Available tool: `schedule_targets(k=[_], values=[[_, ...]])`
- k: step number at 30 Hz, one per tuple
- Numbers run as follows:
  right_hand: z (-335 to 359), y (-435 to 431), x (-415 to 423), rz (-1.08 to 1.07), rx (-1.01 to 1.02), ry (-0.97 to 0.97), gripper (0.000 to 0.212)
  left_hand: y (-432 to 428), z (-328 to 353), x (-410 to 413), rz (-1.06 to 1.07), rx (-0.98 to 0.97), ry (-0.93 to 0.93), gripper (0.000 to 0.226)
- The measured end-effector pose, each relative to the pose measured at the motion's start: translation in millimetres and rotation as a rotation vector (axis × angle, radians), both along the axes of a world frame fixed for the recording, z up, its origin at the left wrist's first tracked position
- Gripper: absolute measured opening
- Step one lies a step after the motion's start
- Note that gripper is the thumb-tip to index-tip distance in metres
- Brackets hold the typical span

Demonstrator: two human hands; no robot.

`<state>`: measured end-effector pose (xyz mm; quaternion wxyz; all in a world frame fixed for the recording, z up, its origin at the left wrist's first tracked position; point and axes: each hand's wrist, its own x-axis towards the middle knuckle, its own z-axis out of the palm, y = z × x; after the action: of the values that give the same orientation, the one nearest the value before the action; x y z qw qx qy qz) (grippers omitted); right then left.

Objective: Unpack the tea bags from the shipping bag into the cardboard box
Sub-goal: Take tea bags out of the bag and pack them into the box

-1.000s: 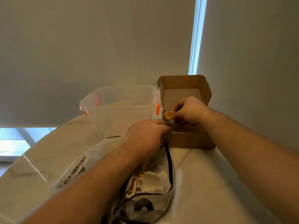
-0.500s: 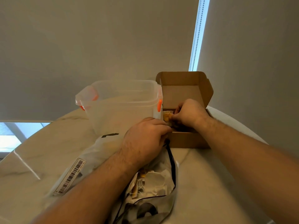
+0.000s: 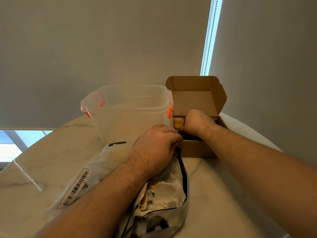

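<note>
An open cardboard box stands on the table with its lid upright. My right hand is down inside it, fingers curled and hidden; a yellow-tagged tea bag lies in the box just left of that hand. A translucent shipping bag with a barcode label lies in front, its mouth open toward me. Several white tea bags with strings show inside it. My left hand grips the bag's upper edge next to the box's front corner.
A clear plastic container with orange latches stands left of the cardboard box, touching it. The marble table is round, with its edge behind the box on the right. Window blinds fill the background.
My right hand has gone lower into the box and the tea bag now lies beside it. My left hand has stayed on the shipping bag. The camera has tilted down slightly.
</note>
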<state>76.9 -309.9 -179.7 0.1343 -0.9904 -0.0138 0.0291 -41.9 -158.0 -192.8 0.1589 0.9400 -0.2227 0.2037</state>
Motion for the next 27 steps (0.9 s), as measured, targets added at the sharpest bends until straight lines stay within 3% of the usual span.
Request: schedule_targets(k=[15,19,22,25,27], values=[[15.0,-12.5,-6.1,-0.008,0.072,-0.030,0.019,8.9,15.8,-8.1,0.037,-0.052,0.022,0.024],[27.4,-22.0,-31.8,0.041,0.286,-0.215,0.011,23.6,29.7,-22.8,0.090,-0.119,0.087,0.021],[36.8,-22.2,-73.0,0.131,0.460,-0.291,0.005,40.8,35.4,-37.7,0.145,-0.089,0.242,0.025],[34.0,-19.1,-116.4,0.315,0.645,-0.209,0.007,53.9,33.8,-53.5,0.164,-0.075,0.350,0.032],[28.7,-18.4,-138.9,0.491,0.694,-0.052,0.012,56.4,30.8,-62.8,0.170,-0.077,0.364,0.035]])
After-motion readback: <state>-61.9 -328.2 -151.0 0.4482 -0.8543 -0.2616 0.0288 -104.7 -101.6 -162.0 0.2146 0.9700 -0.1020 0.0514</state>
